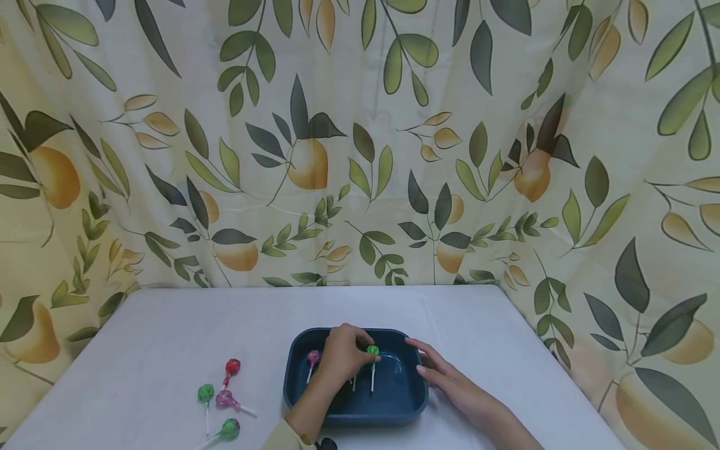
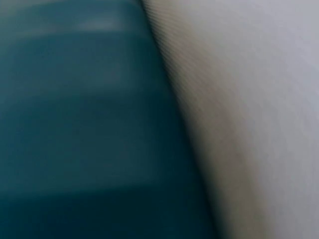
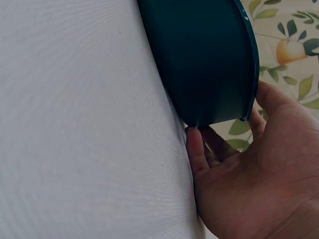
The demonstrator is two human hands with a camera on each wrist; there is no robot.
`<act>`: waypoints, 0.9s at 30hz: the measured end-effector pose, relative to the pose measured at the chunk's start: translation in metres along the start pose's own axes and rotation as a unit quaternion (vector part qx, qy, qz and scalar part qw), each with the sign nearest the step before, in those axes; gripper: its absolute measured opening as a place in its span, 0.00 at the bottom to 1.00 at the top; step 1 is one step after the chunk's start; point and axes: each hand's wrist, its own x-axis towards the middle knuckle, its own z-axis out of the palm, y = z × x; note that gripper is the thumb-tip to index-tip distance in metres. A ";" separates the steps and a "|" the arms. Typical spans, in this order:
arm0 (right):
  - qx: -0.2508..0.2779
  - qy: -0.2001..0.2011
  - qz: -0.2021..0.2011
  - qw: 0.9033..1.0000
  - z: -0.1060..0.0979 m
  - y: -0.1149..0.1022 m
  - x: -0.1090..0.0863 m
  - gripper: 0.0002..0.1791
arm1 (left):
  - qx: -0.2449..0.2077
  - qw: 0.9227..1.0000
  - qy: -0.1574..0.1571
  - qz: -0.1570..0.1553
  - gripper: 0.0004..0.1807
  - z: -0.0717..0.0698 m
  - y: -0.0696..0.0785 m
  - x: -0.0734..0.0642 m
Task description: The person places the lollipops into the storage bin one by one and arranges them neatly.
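Observation:
A dark blue rectangular tray (image 1: pixel 377 420) stands on the white table. Over its middle, my left hand (image 1: pixel 339 356) pinches a green-wrapped lollipop (image 1: pixel 373 350) between thumb and fingers, its white stick pointing down. Inside at the left lies a pink lollipop (image 1: pixel 313 357); more white sticks show beside my hand, which hides their heads. My right hand (image 1: pixel 450 381) rests its fairly straight fingers against the tray's right end. In the right wrist view, its fingertips touch the rim and lower wall of the tray (image 3: pixel 209 64). The left wrist view is a blur of tray wall (image 2: pixel 89 124) and tabletop.
Left of the tray on the table (image 1: pixel 152 350) lie a red lollipop (image 1: pixel 232 366), a pink-purple one (image 1: pixel 226 399), a green one (image 1: pixel 205 393) and another green one (image 1: pixel 229 429). A leaf-and-fruit patterned curtain (image 1: pixel 360 206) hangs behind and at both sides.

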 end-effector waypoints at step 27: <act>0.006 0.004 0.003 1.000 -0.001 -0.002 -0.001 0.32 | 0.124 0.992 0.010 0.032 0.12 0.010 -0.009 0.011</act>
